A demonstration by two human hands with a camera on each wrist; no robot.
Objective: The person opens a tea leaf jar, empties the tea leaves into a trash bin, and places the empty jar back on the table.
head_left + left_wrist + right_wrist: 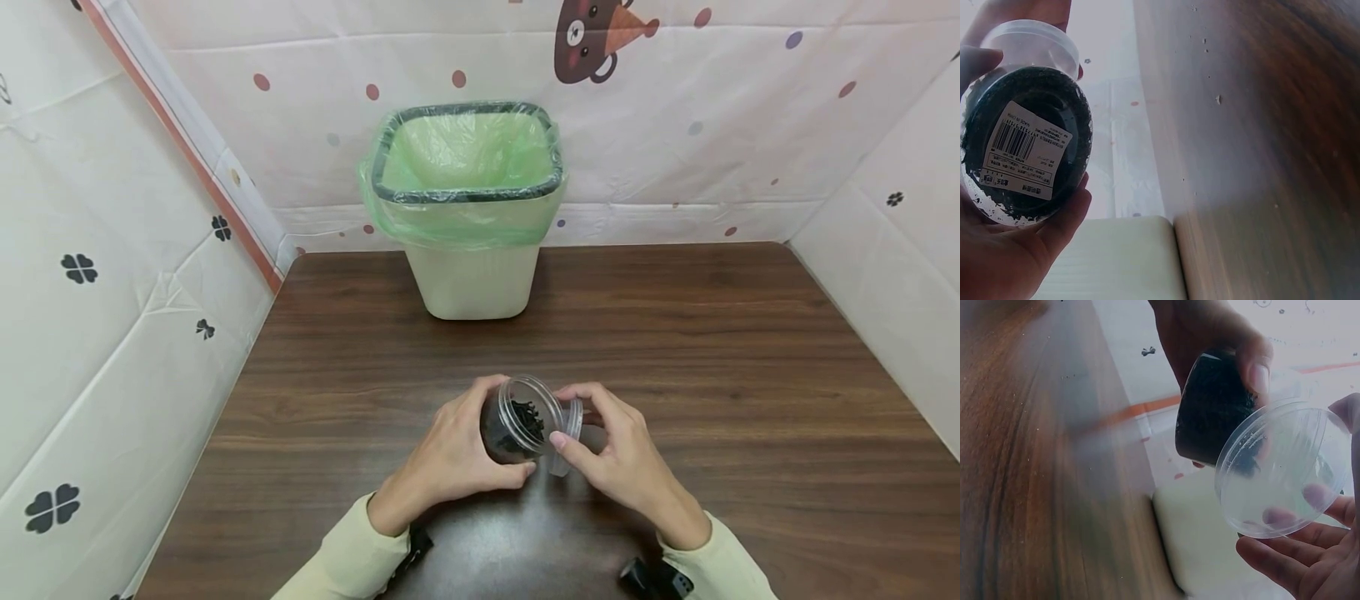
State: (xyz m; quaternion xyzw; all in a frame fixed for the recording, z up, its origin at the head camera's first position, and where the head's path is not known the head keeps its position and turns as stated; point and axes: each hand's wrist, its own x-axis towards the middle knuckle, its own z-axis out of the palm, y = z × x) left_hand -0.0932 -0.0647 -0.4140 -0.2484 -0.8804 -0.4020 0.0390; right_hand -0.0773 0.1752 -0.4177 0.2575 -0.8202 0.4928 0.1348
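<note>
My left hand [456,446] grips a clear plastic jar [495,429] around its side, above the wooden table. The jar is uncapped and tilted, its mouth turned toward my right hand. Inside lie dark, shredded-looking bits [527,418], which fill its lower part. A white barcode label [1025,150] is stuck on the jar's base in the left wrist view. Fingers and thumb of my right hand [626,458] hold a clear round lid [1272,469] by its edge. The lid stands on edge right beside the jar's mouth and overlaps it in the right wrist view.
A pale green bin [476,279] with a green plastic liner [465,223] stands at the table's back edge, beyond the jar. Printed white sheets [720,150] wall in the brown wooden table [697,350] at the back and both sides.
</note>
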